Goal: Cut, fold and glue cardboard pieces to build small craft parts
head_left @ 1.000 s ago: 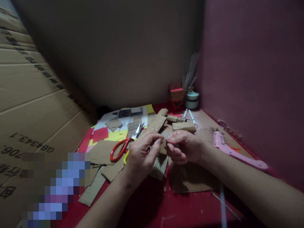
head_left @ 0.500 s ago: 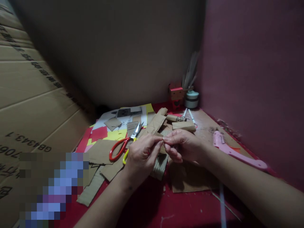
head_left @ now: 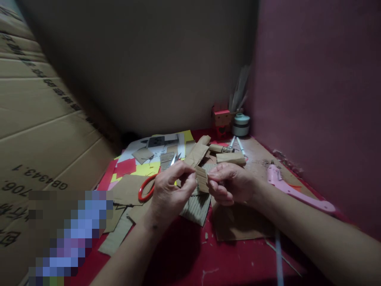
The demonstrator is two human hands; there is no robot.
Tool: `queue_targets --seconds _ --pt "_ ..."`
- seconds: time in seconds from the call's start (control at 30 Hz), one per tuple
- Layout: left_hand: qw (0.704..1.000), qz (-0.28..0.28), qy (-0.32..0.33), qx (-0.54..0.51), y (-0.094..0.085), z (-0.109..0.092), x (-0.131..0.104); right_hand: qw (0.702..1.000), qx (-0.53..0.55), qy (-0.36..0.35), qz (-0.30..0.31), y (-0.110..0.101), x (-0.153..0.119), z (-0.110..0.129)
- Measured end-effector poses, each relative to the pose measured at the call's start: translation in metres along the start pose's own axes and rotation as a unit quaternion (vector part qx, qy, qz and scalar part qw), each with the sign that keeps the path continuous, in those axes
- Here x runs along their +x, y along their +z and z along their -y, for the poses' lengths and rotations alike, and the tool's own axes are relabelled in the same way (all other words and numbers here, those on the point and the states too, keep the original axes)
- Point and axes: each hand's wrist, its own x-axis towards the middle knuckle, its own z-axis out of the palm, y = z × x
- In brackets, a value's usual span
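Between my hands is a small piece of corrugated cardboard (head_left: pixel 202 180), its ridged face showing. My right hand (head_left: pixel 230 182) pinches its right edge with thumb and fingers. My left hand (head_left: pixel 174 184) is closed at the piece's left edge, index fingertip at the upper corner; the exact grip is partly hidden. Behind my left hand lie scissors (head_left: pixel 145 190) with a red handle loop, the blades pointing away. A larger ridged cardboard sheet (head_left: pixel 196 210) rests on the red tabletop (head_left: pixel 184 254) under my hands.
Flat cardboard pieces (head_left: pixel 126 190) and coloured paper (head_left: pixel 126 167) spread to the left. A cardboard sheet (head_left: pixel 241 228) lies below my right forearm. Right of it is a pink glue gun (head_left: pixel 300 194). A cardboard figure (head_left: pixel 222 119) and teal pot (head_left: pixel 240 125) stand at the back. A big carton (head_left: pixel 44 119) walls the left.
My hands have moved slightly apart, the left one to the left and down. The ridged face of the small cardboard piece now shows between them. The yellow scissor handle is now mostly covered.
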Motion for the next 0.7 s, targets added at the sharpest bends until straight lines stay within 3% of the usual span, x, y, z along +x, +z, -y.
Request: queue_targets --seconds 0.27,0.33,0.4,0.47,0.53,0.6,0.7 --pt "0.998 0.037 0.017 -0.056 0.008 -0.002 -0.003 1.0 -0.019 0.002 -0.009 0.0 -0.001 0.0" --pt "0.997 0.035 -0.001 -0.061 0.006 -0.004 -0.004 0.998 -0.037 -0.012 -0.057 0.001 0.0 0.0" --pt "0.996 0.018 -0.039 -0.075 0.004 -0.005 -0.003 0.983 -0.076 -0.067 -0.153 0.004 0.002 0.001" --pt "0.99 -0.012 -0.096 -0.107 0.001 -0.004 -0.001 0.941 -0.162 -0.155 -0.254 0.008 0.003 0.003" --pt "0.974 -0.045 -0.159 -0.154 -0.003 -0.002 0.003 0.873 -0.306 -0.212 -0.314 0.013 0.004 0.003" --pt "0.952 -0.064 -0.217 -0.207 -0.006 0.002 0.008 0.794 -0.468 -0.208 -0.326 0.015 0.004 0.0" --pt "0.923 -0.068 -0.259 -0.276 -0.009 0.011 0.013 0.688 -0.641 -0.167 -0.295 0.011 0.005 -0.009"
